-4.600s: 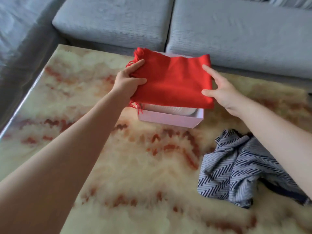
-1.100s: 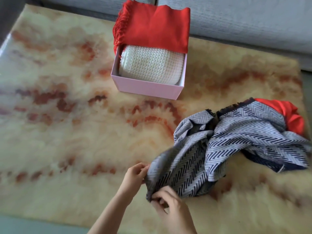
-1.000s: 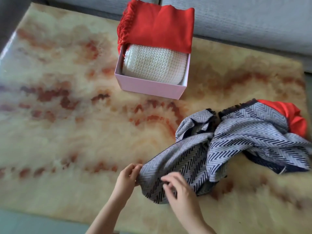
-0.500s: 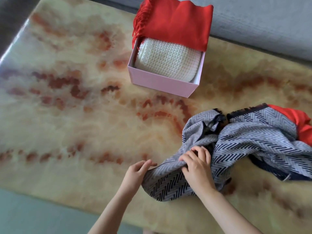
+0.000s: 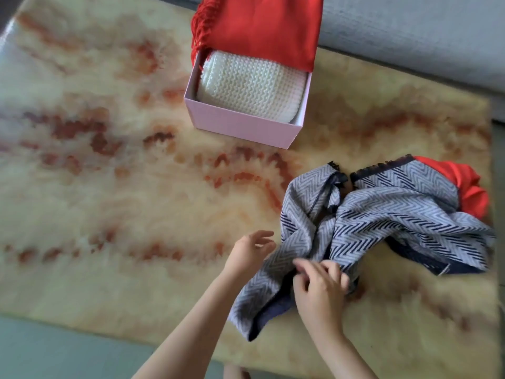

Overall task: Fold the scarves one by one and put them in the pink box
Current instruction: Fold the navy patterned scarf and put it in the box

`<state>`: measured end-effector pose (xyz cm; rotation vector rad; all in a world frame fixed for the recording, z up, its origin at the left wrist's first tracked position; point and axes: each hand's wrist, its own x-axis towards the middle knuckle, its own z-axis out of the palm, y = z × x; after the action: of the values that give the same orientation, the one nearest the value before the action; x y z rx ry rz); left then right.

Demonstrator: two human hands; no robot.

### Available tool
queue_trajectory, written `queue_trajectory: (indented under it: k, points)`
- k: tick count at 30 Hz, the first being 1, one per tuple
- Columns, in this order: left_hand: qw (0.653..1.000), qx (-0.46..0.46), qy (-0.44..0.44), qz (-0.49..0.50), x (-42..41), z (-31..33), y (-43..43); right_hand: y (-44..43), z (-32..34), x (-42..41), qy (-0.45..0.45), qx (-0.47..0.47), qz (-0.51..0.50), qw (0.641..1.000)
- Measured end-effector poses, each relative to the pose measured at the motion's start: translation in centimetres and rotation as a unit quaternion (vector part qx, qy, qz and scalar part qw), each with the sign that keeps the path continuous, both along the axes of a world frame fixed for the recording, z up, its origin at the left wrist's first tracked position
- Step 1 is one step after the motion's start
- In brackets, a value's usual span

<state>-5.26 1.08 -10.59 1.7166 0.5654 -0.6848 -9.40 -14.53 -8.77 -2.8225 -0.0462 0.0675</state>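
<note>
Crumpled navy herringbone scarf (image 5: 396, 214), right hand (image 5: 319, 285) grip pinching it — left hand (image 5: 250, 253) grip released

1. Square pink cardboard box (image 5: 240, 127): plain pale pink is recorded throughout.
2. Folded red fringed scarf (image 5: 262, 31): solid red, fringe included.
3. White chunky-knit scarf (image 5: 251, 88): plain white is noted.
4. Crumpled navy-and-white woven scarf (image 5: 396, 214): zigzag herringbone stripes, bordered in dark navy.
5. Bunched red cloth (image 5: 470, 187): solid orange-red.
6. Glossy marbled table top (image 5: 109, 187): cream-yellow, veined in rust red.
7. Grey fabric sofa (image 5: 410, 28): plain grey.

No legible text or labels
</note>
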Motion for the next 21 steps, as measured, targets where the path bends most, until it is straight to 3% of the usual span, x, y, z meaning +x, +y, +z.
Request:
queue_trajectory:
  k: [2, 5, 11, 14, 17, 21]
  points:
    - [0.999, -0.027, 0.018, -0.001, 0.7, 0.0, -0.6, 0.7, 0.0, 2.7, -0.012, -0.020, -0.054, 0.998]
    - [0.996, -0.065, 0.057, 0.017, 1.1, -0.1, -1.2, 1.5, -0.7, 5.9, 0.061, -0.050, -0.113, 0.990]
    - [0.983, -0.135, 0.105, 0.060, 0.6, 0.5, -1.2, 1.4, -1.4, 7.7, 0.113, 0.008, -0.194, 0.974]
    - [0.981, -0.146, 0.098, 0.080, 0.4, 0.3, -1.2, 1.1, -0.5, 6.6, 0.056, 0.023, -0.139, 0.988]
    - [0.993, -0.075, 0.042, 0.080, 1.1, -0.3, -1.4, 0.7, 1.3, 4.0, -0.009, 0.078, -0.035, 0.996]
    - [0.997, -0.039, 0.001, 0.070, 2.6, -0.4, -1.8, -0.4, 3.8, 0.8, -0.041, 0.145, -0.007, 0.989]
